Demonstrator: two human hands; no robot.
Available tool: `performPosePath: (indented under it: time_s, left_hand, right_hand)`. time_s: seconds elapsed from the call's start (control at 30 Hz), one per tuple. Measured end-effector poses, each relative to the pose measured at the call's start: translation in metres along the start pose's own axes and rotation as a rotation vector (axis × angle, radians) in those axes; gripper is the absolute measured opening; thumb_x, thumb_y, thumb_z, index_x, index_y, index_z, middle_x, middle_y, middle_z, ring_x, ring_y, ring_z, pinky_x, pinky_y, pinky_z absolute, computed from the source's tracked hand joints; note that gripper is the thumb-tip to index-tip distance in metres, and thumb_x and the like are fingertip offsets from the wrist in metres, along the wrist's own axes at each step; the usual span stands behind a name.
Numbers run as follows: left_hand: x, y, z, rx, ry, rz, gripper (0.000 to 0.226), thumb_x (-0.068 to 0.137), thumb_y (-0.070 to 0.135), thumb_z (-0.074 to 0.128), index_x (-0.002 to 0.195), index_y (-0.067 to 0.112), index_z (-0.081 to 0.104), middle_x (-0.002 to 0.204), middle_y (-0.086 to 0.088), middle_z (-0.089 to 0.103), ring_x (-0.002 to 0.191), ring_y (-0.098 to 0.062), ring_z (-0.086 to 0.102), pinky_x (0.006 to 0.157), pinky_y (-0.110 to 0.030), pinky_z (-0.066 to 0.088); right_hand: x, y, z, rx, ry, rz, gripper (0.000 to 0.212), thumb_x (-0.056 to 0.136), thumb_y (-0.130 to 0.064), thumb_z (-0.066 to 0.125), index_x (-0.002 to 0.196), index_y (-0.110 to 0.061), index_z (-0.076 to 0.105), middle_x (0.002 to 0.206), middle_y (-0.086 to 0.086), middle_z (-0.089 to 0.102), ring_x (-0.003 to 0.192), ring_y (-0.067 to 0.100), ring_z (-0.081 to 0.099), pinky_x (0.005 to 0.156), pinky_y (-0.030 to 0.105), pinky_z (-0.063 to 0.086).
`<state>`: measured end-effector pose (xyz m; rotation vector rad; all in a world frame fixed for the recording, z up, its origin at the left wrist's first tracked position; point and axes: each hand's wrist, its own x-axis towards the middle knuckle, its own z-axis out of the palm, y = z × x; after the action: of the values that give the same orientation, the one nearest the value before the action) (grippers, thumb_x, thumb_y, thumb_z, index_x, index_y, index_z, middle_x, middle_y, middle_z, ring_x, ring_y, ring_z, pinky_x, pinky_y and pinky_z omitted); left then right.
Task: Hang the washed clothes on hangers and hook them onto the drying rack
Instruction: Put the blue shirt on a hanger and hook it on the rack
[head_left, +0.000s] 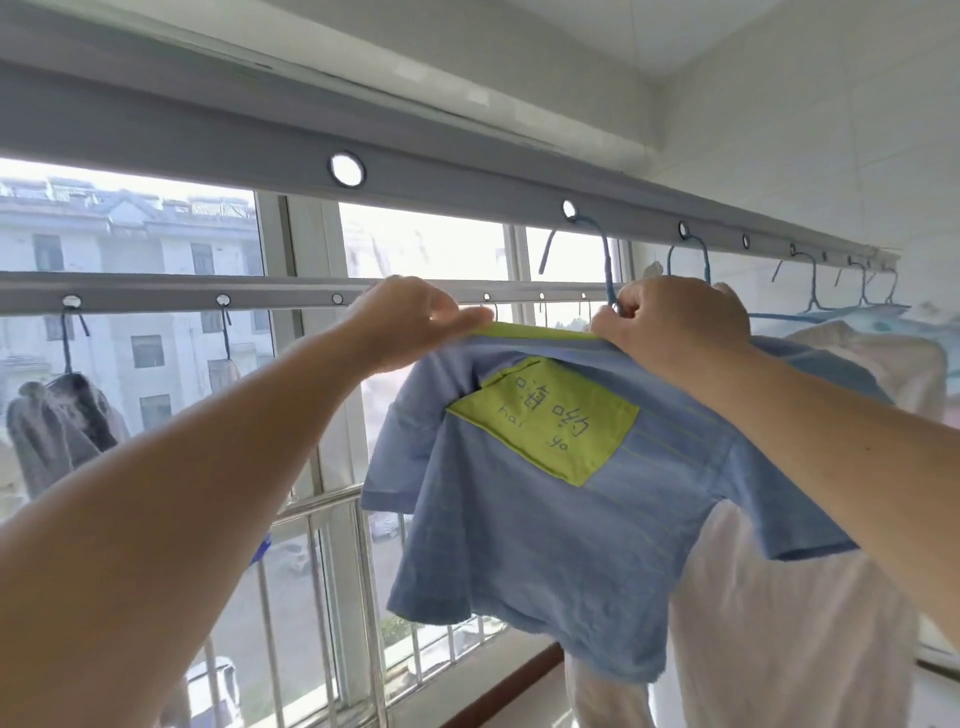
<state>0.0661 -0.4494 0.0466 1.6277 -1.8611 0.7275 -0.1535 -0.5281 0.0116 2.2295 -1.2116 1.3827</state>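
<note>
head view: left hand (410, 322) and right hand (675, 327) both pinch the blue shirt's (545, 519) collar; its hanger (597, 249) is hooked into the rack bar (441, 182).

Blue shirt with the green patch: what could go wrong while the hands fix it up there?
The blue shirt sits bunched and lopsided, so it might slide off if let go now. The left hand and right hand pinch its green collar; tugging could lift the blue hanger out of its hole in the rack bar. It may also press against the white garment beside it, slowing drying.
</note>
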Motion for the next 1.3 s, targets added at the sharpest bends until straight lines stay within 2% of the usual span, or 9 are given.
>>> performPosePath:
  time_s: [0.13, 0.3, 0.43, 0.6, 0.8, 0.97, 1.07, 1.2, 1.3]
  left_hand:
    - [-0.008, -0.005, 0.007, 0.277, -0.382, -0.037, 0.04, 0.071, 0.058, 0.063, 0.08, 0.019, 0.061, 0.082, 0.002, 0.059, 0.082, -0.02, 0.053, 0.079, -0.034, 0.045]
    - [-0.007, 0.002, 0.01, 0.199, -0.183, -0.018, 0.024, 0.084, 0.032, 0.059, 0.068, 0.018, 0.05, 0.07, 0.004, 0.05, 0.081, -0.021, 0.048, 0.072, -0.03, 0.039]
    - [-0.008, 0.008, 0.02, 0.007, -0.201, -0.087, 0.018, 0.087, 0.025, 0.057, 0.096, 0.011, 0.066, 0.096, -0.01, 0.066, 0.089, -0.023, 0.055, 0.08, -0.031, 0.043]
    - [-0.015, 0.011, 0.029, -0.191, -0.318, -0.168, 0.026, 0.084, 0.027, 0.063, 0.103, 0.01, 0.066, 0.106, -0.015, 0.065, 0.101, -0.028, 0.058, 0.087, -0.035, 0.044]
    - [-0.014, 0.003, 0.016, 0.046, -0.269, 0.013, 0.03, 0.091, 0.026, 0.052, 0.09, -0.002, 0.061, 0.082, -0.008, 0.051, 0.085, -0.026, 0.05, 0.075, -0.032, 0.034]
    - [-0.018, -0.01, -0.005, 0.05, -0.148, 0.073, 0.023, 0.087, 0.024, 0.058, 0.081, 0.002, 0.063, 0.088, -0.006, 0.052, 0.085, -0.023, 0.051, 0.078, -0.032, 0.035]
    - [-0.025, -0.012, -0.007, 0.141, -0.281, 0.089, 0.028, 0.079, 0.037, 0.066, 0.062, 0.017, 0.056, 0.079, 0.005, 0.05, 0.081, -0.02, 0.052, 0.079, -0.036, 0.04]
    - [-0.031, -0.016, -0.004, 0.374, -0.386, 0.015, 0.053, 0.068, 0.063, 0.062, 0.093, 0.017, 0.063, 0.094, 0.003, 0.058, 0.089, -0.018, 0.052, 0.085, -0.035, 0.042]
    - [-0.028, -0.015, -0.006, 0.366, -0.355, -0.025, 0.055, 0.075, 0.055, 0.06, 0.112, 0.014, 0.059, 0.102, -0.002, 0.061, 0.094, -0.019, 0.052, 0.088, -0.032, 0.041]
  right_hand:
    - [0.0, 0.003, 0.003, 0.073, 0.003, 0.004, 0.038, 0.086, -0.034, 0.046, 0.052, -0.017, 0.039, 0.053, 0.001, 0.043, 0.066, 0.027, 0.043, 0.078, 0.036, 0.031]
    - [0.004, 0.005, 0.011, 0.186, -0.021, 0.06, 0.041, 0.084, -0.039, 0.05, 0.052, -0.014, 0.041, 0.053, 0.003, 0.046, 0.068, 0.029, 0.049, 0.063, 0.03, 0.032]
    - [0.006, 0.007, 0.011, 0.227, -0.034, 0.06, 0.043, 0.083, -0.039, 0.052, 0.049, -0.018, 0.037, 0.051, 0.0, 0.041, 0.067, 0.027, 0.046, 0.062, 0.03, 0.031]
    - [0.008, 0.008, 0.011, 0.217, -0.041, 0.022, 0.043, 0.084, -0.037, 0.051, 0.048, -0.019, 0.036, 0.05, -0.001, 0.039, 0.064, 0.025, 0.044, 0.052, 0.029, 0.028]
    - [0.011, 0.008, 0.011, 0.203, -0.049, -0.018, 0.042, 0.082, -0.035, 0.053, 0.047, -0.019, 0.037, 0.049, -0.001, 0.039, 0.057, 0.021, 0.04, 0.05, 0.028, 0.025]
    - [0.01, 0.003, 0.015, 0.115, -0.035, -0.052, 0.039, 0.085, -0.036, 0.051, 0.051, -0.019, 0.04, 0.054, 0.001, 0.044, 0.064, 0.025, 0.044, 0.069, 0.029, 0.026]
    - [0.01, -0.002, 0.016, 0.115, -0.044, -0.047, 0.037, 0.085, -0.036, 0.051, 0.052, -0.022, 0.04, 0.056, 0.0, 0.045, 0.071, 0.027, 0.046, 0.072, 0.03, 0.027]
    - [0.009, -0.007, 0.018, 0.167, -0.049, -0.041, 0.038, 0.085, -0.036, 0.051, 0.051, -0.024, 0.04, 0.056, -0.002, 0.045, 0.072, 0.027, 0.047, 0.07, 0.03, 0.028]
    - [0.009, -0.009, 0.017, 0.175, -0.05, -0.056, 0.037, 0.084, -0.036, 0.051, 0.051, -0.021, 0.043, 0.055, 0.0, 0.047, 0.068, 0.026, 0.049, 0.065, 0.03, 0.03]
